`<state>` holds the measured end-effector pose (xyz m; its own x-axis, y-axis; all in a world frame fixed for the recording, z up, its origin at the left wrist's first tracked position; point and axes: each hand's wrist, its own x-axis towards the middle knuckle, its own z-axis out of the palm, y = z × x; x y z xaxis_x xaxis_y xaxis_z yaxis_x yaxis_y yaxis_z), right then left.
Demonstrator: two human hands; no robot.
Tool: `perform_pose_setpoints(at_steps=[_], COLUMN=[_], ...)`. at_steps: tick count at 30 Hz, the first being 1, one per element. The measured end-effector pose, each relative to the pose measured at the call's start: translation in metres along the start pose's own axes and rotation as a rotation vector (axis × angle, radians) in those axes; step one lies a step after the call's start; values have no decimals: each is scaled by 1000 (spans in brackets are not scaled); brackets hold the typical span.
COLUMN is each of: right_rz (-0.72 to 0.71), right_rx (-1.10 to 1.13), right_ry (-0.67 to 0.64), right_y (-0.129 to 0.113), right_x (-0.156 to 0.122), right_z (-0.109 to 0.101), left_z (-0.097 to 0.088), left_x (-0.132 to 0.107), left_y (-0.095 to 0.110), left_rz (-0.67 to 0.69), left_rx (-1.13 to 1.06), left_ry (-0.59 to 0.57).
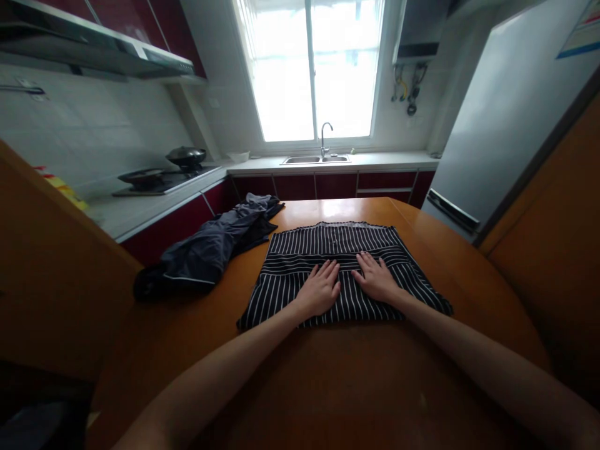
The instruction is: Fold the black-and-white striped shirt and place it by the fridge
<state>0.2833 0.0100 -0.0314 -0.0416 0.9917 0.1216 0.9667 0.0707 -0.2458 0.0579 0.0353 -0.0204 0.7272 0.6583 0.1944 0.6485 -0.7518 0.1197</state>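
A black garment with thin white stripes lies folded flat on the orange wooden table. My left hand rests palm down on its middle, fingers stretched out. My right hand lies flat beside it, a little to the right, fingers also spread on the cloth. Neither hand grips anything.
A heap of dark grey clothing sits at the table's left edge. Behind are a stove with pans, a sink with a tap under the window, and a grey fridge at the right.
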Motion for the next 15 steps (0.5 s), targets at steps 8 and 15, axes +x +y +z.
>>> perform_pose_setpoints(at_steps=[8, 15], right_rz=[297, 48], right_rx=[-69, -71], right_ry=[66, 279], right_y=[102, 40], right_x=[-11, -28], right_z=[-22, -21], left_z=[-4, -5], left_x=[0, 0], left_y=[3, 7], left_rz=[-27, -29], left_rx=[-28, -43], left_ry=[-31, -40])
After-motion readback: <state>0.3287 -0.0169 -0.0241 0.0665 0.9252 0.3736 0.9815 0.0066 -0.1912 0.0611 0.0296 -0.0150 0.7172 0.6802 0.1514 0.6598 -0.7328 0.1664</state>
